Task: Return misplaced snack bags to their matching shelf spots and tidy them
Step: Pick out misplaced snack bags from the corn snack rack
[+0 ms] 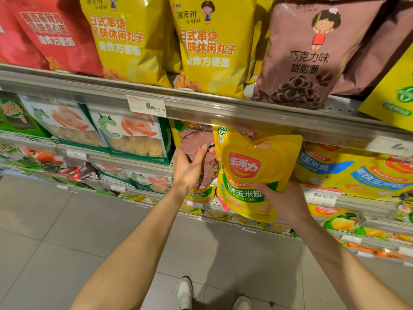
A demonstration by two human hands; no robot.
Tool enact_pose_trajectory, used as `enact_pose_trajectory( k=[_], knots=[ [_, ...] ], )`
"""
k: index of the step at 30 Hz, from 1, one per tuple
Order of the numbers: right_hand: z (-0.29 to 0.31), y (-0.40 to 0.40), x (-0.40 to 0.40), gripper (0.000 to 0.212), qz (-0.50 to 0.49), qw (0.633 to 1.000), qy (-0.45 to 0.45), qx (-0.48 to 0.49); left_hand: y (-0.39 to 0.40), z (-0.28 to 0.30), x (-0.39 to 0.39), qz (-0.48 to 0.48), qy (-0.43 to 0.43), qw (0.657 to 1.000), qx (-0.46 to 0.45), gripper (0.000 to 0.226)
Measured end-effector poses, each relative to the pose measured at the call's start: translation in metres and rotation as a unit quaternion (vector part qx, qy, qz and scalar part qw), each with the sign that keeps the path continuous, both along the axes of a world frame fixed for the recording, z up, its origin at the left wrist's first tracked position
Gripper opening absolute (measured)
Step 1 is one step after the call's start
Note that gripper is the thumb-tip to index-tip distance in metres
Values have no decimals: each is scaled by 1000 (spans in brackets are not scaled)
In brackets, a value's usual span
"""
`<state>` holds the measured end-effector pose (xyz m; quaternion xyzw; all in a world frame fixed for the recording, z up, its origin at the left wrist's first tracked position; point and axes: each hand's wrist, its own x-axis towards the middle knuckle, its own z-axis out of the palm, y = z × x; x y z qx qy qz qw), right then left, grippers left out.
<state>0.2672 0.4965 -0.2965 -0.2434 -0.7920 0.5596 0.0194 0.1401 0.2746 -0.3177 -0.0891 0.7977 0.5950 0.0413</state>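
Note:
My left hand (188, 166) grips a small brown chocolate-ring snack bag (196, 144) on the middle shelf, thumb on its front. It sits among yellow corn bags. My right hand (283, 201) holds a yellow baked-corn bag (252, 171) by its lower right corner, tilted in front of the shelf edge. On the upper shelf stand large brown chocolate-ring bags (306, 54) of the same design.
Large yellow bags (210, 45) and red bags (47, 34) fill the upper shelf. White-green prawn-cracker bags (131, 135) stand left of my hands, blue-banded yellow corn bags (348, 171) to the right. A price tag (146, 106) hangs on the shelf rail (257, 115). Grey tiled floor lies below.

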Motion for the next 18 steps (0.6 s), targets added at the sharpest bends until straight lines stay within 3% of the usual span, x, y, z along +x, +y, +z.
enact_pose_trajectory(
  k=[5,11,18],
  knots=[
    [-2,2,-6,48,-2,1000,-6,2,0,-2,-3,-16,9,1000,-20,59],
    [-7,2,-12,41,-12,1000,-11,18,-8,-16,-9,-93,31,993,-64,81],
    [-6,4,-13,54,-7,1000,-5,9,-11,-32,-11,-60,10,998,-26,148]
  ],
)
